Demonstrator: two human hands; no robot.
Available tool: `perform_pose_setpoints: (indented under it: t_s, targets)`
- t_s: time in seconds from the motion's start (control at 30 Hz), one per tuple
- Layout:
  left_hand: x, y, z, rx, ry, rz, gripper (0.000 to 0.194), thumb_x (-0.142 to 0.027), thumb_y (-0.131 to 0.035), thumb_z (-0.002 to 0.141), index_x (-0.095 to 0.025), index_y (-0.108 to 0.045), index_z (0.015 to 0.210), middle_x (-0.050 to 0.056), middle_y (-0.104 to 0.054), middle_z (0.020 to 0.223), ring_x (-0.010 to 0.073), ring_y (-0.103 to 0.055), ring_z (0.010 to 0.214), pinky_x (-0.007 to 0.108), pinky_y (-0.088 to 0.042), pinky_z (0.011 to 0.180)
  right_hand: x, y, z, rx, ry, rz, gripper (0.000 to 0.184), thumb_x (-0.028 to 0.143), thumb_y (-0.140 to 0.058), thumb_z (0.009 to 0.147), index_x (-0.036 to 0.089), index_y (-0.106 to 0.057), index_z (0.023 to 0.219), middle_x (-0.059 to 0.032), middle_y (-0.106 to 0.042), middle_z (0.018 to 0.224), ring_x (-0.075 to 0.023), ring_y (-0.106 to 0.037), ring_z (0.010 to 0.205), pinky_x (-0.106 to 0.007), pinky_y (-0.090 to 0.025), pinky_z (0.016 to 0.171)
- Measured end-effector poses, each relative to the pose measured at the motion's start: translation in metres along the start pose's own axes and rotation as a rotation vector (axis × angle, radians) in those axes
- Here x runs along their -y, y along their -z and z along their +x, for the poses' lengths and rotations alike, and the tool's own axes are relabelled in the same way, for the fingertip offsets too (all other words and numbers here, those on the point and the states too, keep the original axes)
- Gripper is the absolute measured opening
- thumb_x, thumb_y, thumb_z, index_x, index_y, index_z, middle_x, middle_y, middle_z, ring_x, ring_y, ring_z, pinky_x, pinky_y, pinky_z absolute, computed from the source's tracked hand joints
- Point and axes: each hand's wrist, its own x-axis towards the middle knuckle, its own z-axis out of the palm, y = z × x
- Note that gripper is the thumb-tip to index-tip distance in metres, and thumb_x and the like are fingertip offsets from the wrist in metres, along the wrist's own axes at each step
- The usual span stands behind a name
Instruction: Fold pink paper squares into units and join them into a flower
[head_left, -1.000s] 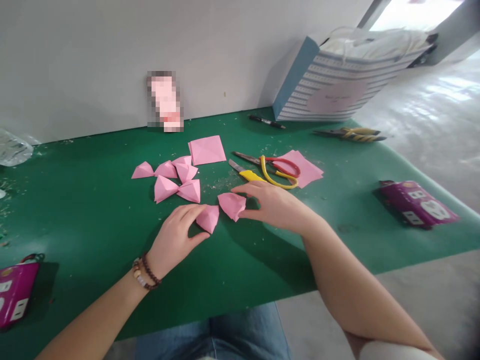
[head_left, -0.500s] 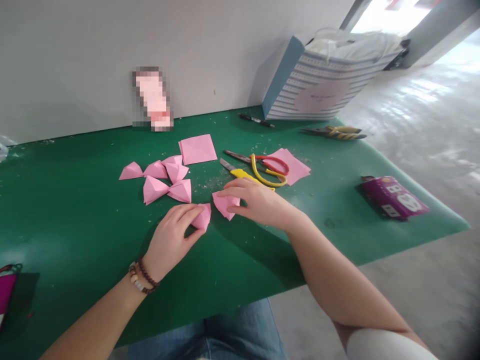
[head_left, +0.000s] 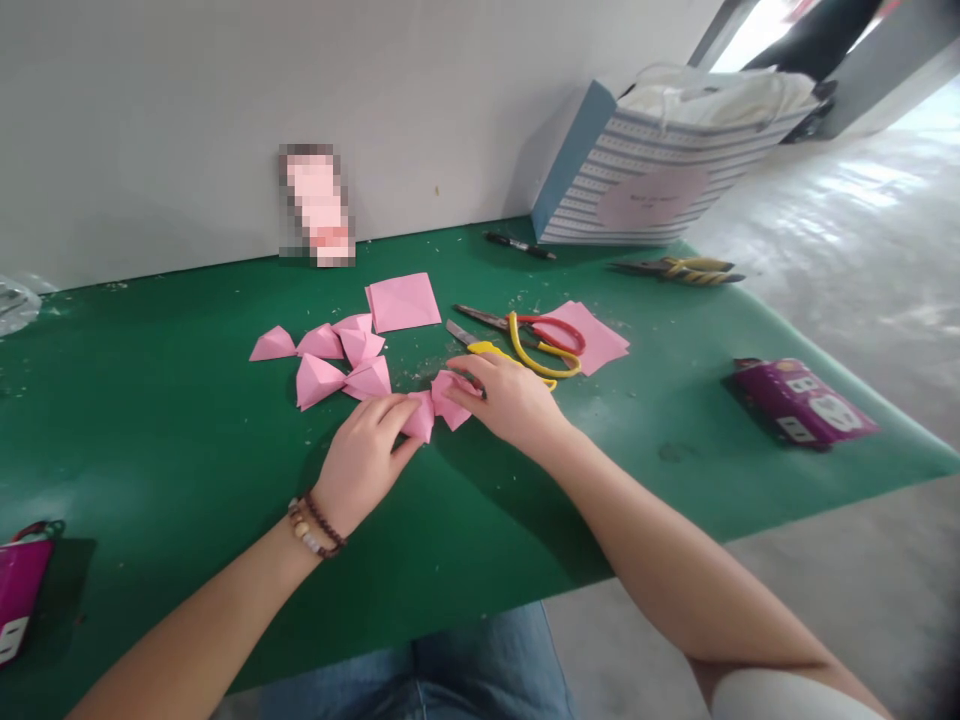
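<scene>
My left hand (head_left: pixel 365 458), with a bead bracelet on the wrist, pinches a folded pink paper piece (head_left: pixel 420 418) on the green table (head_left: pixel 187 470). My right hand (head_left: pixel 506 400) grips a second folded pink piece (head_left: pixel 448 400) right beside it; the two pieces touch. Several more folded pink triangles (head_left: pixel 337 362) lie just behind the left hand. A flat pink square (head_left: pixel 403 301) sits further back.
Red-and-yellow scissors (head_left: pixel 536 342) lie on pink sheets (head_left: pixel 592 338) behind my right hand, next to a yellow cutter (head_left: pixel 484 347). Purple power strips sit at right (head_left: pixel 802 402) and at the left edge (head_left: pixel 19 595). A striped bag (head_left: pixel 637 170), a pen (head_left: pixel 519 244) and pliers (head_left: pixel 679 269) are at the back.
Both hands moved away from me and closer together, bringing the two pink pieces from slightly apart into contact near the other folded triangles.
</scene>
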Motion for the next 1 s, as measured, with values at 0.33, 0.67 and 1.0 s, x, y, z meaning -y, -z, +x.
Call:
perform_pose_setpoints:
  t_s: [0.33, 0.67, 1.0]
  targets:
    - [0.017, 0.021, 0.011, -0.145, -0.014, 0.035, 0.026, -0.018, -0.054, 0.089, -0.017, -0.06, 0.115, 0.009, -0.066, 0.113, 0.0226, -0.06, 0.104, 0.039, -0.05, 0.094, -0.007, 0.015, -0.002, -0.339, 0.05, 0.037, 0.023, 0.032, -0.051, 0.091, 0.022, -0.067, 0.105, -0.0081, -0.071, 0.095, -0.0251, -0.064, 0.096, -0.039, -0.051, 0.081]
    - [0.048, 0.04, 0.042, 0.194, -0.131, 0.332, 0.032, -0.008, -0.052, 0.082, -0.017, -0.066, 0.11, 0.01, -0.066, 0.114, 0.0286, -0.055, 0.101, 0.045, -0.049, 0.086, 0.034, 0.023, -0.002, -0.32, 0.303, 0.253, 0.023, 0.023, -0.047, 0.091, 0.024, -0.069, 0.095, -0.0068, -0.071, 0.092, -0.0213, -0.064, 0.089, -0.039, -0.053, 0.08]
    - [0.036, 0.067, 0.003, -0.124, 0.177, -0.158, 0.025, -0.022, -0.062, 0.081, -0.02, -0.066, 0.106, 0.006, -0.069, 0.104, 0.0224, -0.063, 0.093, 0.036, -0.054, 0.078, 0.052, 0.002, -0.001, -0.195, 0.271, 0.427, 0.019, 0.022, -0.052, 0.089, 0.02, -0.063, 0.104, -0.0058, -0.069, 0.093, -0.0159, -0.062, 0.077, -0.029, -0.051, 0.065]
